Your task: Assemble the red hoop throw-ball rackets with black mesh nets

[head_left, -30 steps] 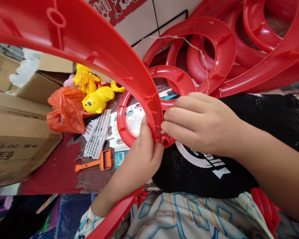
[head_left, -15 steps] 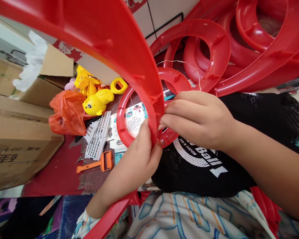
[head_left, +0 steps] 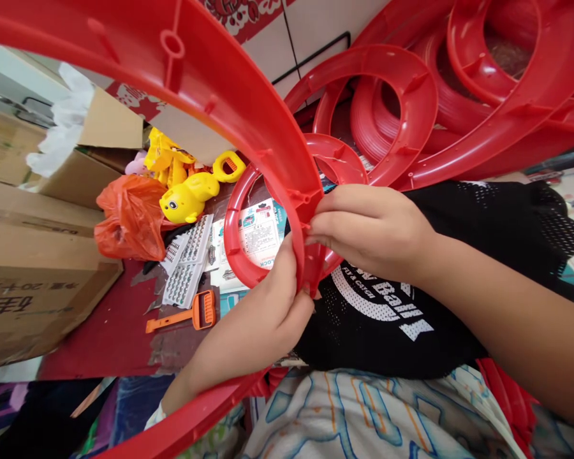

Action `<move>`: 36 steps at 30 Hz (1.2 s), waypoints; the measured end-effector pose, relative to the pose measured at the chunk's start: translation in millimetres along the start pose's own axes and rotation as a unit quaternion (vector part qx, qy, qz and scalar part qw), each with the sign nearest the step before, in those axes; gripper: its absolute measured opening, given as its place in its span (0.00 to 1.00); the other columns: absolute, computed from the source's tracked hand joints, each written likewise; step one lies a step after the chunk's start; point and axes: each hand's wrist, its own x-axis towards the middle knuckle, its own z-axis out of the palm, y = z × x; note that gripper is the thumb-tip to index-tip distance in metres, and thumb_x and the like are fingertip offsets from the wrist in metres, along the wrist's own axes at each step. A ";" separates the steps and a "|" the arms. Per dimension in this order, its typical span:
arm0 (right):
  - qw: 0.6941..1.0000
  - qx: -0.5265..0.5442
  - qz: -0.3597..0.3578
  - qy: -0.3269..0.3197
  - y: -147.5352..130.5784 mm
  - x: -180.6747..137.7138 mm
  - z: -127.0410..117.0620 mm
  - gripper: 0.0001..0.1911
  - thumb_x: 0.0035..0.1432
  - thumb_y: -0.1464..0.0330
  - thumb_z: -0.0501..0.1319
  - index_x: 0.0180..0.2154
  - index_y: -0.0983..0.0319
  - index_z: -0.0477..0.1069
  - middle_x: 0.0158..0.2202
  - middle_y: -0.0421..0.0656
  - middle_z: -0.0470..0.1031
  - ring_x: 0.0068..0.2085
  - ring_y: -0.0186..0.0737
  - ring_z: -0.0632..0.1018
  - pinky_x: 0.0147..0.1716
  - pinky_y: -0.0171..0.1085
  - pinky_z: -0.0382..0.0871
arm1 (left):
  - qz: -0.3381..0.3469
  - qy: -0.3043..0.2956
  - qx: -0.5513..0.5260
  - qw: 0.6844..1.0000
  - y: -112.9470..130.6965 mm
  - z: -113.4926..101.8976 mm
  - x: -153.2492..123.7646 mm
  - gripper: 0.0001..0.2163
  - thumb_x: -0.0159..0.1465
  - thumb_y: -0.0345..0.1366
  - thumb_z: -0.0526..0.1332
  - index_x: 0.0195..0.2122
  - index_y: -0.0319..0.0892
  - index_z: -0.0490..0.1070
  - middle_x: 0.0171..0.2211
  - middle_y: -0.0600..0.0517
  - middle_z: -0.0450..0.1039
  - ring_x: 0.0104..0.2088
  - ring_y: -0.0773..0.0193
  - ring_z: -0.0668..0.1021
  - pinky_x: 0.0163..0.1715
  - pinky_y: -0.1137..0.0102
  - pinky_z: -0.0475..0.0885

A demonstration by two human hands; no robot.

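Note:
A large red plastic ring frame with ribs and small studs curves up toward the camera and down past my left wrist. My left hand is closed around its rim, thumb on the near face. Against the inner side of that rim, my right hand has its fingers pinched together; what lies between the fingertips is hidden. Smaller red rings show behind my hands. Under my right forearm spreads black mesh fabric with white lettering.
More red rings are stacked at the back right. To the left stand cardboard boxes, an orange plastic bag, a yellow toy, an orange plastic piece and a tray of small metal parts.
The red ring frame has tilted, showing more of its ribbed inner face, and its gripped part has shifted slightly right. My right hand has moved slightly down with its fingers still pinched.

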 end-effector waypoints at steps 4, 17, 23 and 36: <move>0.995 0.059 0.066 0.048 -7.6 1.4 3.6 0.10 0.67 0.69 0.57 0.35 0.63 0.76 0.42 0.47 0.74 0.42 0.36 0.75 0.36 0.33 0.74 | -0.005 0.022 -0.014 1.000 -0.8 2.7 -2.2 0.31 0.67 0.26 0.52 0.71 0.46 0.45 0.69 0.44 0.57 0.70 0.51 0.61 0.68 0.55 0.63; 0.981 0.182 0.071 0.003 3.0 -0.5 7.1 0.07 0.68 0.69 0.57 0.36 0.63 0.70 0.37 0.41 0.74 0.41 0.30 0.76 0.37 0.30 0.70 | -0.039 0.012 -0.291 0.956 -2.7 8.4 0.4 0.16 0.65 0.31 0.60 0.53 0.49 0.61 0.36 0.54 0.75 0.34 0.64 0.81 0.35 0.69 0.82; 0.984 0.167 0.053 -0.016 -0.2 1.5 6.2 0.08 0.69 0.70 0.55 0.36 0.63 0.70 0.38 0.42 0.74 0.39 0.29 0.76 0.37 0.30 0.71 | -0.056 0.040 -0.317 0.946 -9.6 12.2 19.8 0.10 0.61 0.30 0.62 0.40 0.46 0.61 0.25 0.57 0.72 0.19 0.68 0.77 0.18 0.75 0.75; 0.999 -0.036 -0.002 0.011 -0.5 -4.3 4.6 0.10 0.66 0.64 0.62 0.35 0.63 0.73 0.30 0.41 0.76 0.31 0.32 0.76 0.32 0.32 0.71 | -0.121 0.046 -0.353 0.926 -2.7 25.1 24.1 0.13 0.59 0.25 0.53 0.43 0.46 0.54 0.23 0.57 0.71 0.20 0.63 0.78 0.19 0.68 0.77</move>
